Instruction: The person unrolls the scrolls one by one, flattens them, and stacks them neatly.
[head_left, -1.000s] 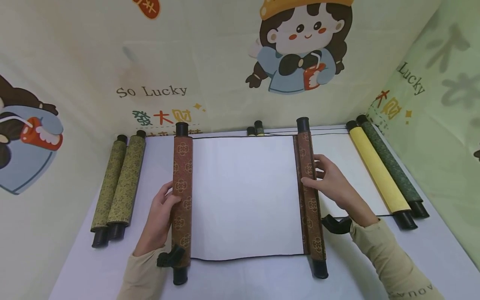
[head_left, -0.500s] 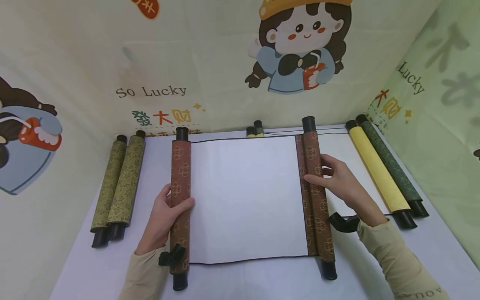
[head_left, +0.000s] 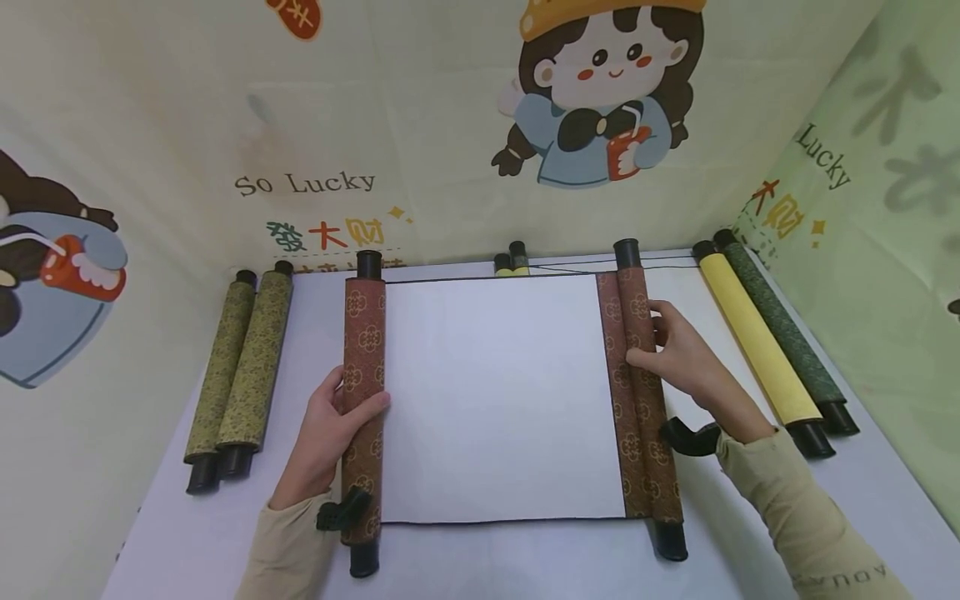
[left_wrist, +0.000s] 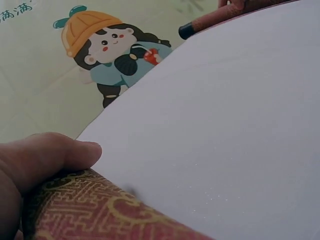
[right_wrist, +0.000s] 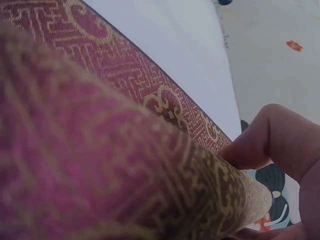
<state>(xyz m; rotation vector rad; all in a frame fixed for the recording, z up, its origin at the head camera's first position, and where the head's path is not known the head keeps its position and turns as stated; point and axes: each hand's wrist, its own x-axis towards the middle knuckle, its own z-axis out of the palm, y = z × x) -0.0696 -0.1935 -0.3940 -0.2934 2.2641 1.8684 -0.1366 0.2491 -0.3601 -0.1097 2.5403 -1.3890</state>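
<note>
A partly unrolled scroll with reddish-brown patterned backing and black end knobs spans the middle of the head view, its white paper (head_left: 498, 400) facing up. My left hand (head_left: 330, 433) grips the left roll (head_left: 363, 342), the thumb laid over its inner edge; in the left wrist view the thumb (left_wrist: 82, 152) rests on the gold-patterned cloth. My right hand (head_left: 678, 354) holds the right roll (head_left: 652, 425), thumb on top and fingers round its far side. Beside that roll a strip of brown patterned border (head_left: 621, 392) shows. The right wrist view has the roll (right_wrist: 150, 175) close up.
Two olive patterned scrolls (head_left: 255, 358) lie at the left. A yellow scroll (head_left: 757, 333), partly unrolled, and a dark green scroll (head_left: 783, 325) lie at the right. Small roll ends (head_left: 517, 258) show at the back, by the printed cloth wall (head_left: 442, 125).
My right hand has moved to the right with its roll, and more brown border shows beside it. My left thumb has come over onto the roll's inner edge.
</note>
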